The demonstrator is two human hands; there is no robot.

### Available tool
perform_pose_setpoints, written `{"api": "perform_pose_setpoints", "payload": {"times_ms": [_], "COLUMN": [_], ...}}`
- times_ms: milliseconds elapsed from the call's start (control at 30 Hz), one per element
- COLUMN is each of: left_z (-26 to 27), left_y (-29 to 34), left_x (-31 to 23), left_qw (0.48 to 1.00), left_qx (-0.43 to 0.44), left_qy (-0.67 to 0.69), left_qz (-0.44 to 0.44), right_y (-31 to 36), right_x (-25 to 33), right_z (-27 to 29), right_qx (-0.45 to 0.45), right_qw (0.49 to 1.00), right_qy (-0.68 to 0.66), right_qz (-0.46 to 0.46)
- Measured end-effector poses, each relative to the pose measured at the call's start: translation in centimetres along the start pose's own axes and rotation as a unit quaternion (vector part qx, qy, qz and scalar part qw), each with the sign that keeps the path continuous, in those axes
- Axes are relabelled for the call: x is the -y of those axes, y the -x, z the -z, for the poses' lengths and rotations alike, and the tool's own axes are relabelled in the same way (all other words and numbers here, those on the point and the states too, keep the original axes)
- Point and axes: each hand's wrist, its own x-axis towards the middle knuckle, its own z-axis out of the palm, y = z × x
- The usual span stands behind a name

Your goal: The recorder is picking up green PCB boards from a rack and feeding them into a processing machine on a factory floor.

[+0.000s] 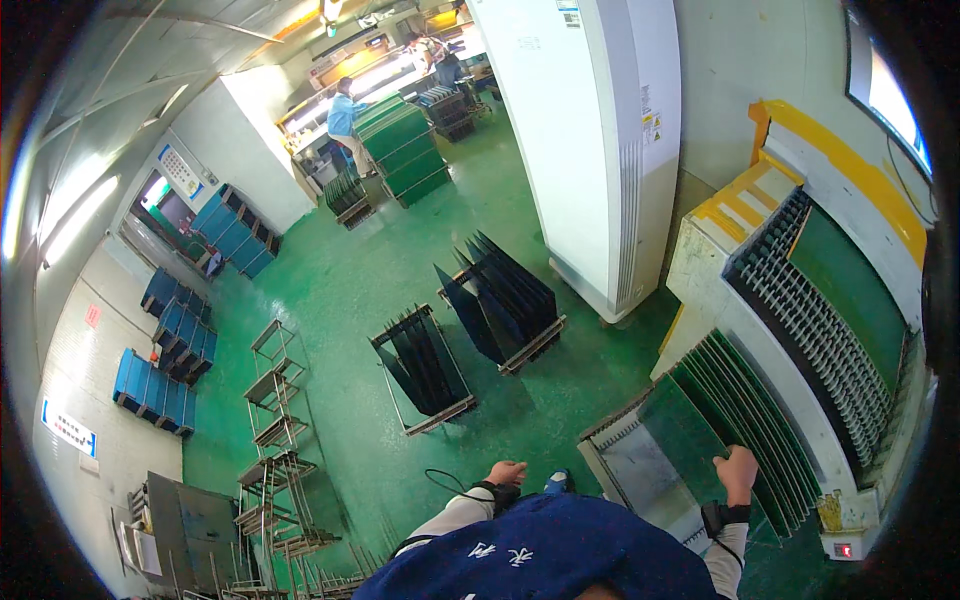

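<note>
At the lower right stands a rack [612, 470] holding several thin green panels [745, 410] on edge, side by side. My right hand [738, 472] is closed at the edge of the leftmost green panel [682, 428], its thumb on the near side; part of the grip is hidden. My left hand [508, 473] hangs over the floor left of the rack, with fingers curled together and nothing seen in them. Beside the rack, a roller conveyor [815, 320] carries a green board [850, 290].
Two racks of dark panels [425, 370] [500, 300] stand ahead on the green floor. A tall white cabinet [590, 150] rises beyond the conveyor. Empty metal racks [275, 440] line the left, with blue crates [155, 390] along the wall. Two people [345, 120] work at the far bench.
</note>
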Motion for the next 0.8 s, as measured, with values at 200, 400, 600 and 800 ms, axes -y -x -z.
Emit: {"api": "perform_pose_setpoints", "payload": {"times_ms": [200,400,600,800], "left_z": [0.4,0.5,-0.1,0.5], "left_y": [-0.8,-0.7,1.0,0.4], "left_x": [0.8,1.3,-0.3,-0.1], "left_qw": [1.0,0.999,0.997,1.0], "left_qx": [0.012,0.028,0.012,0.017], "left_qy": [0.011,0.033,0.07,-0.005], "left_qz": [-0.004,-0.003,0.014,0.011], "right_y": [0.1,-0.1,-0.2,-0.3], "right_x": [0.0,0.1,-0.1,-0.4], "right_z": [0.0,0.0,-0.2,-0.6], "right_qx": [-0.015,-0.007,-0.007,-0.018], "right_qw": [1.0,1.0,1.0,1.0], "right_qy": [0.002,0.015,0.012,0.007], "right_qz": [0.007,0.009,0.003,0.022]}}
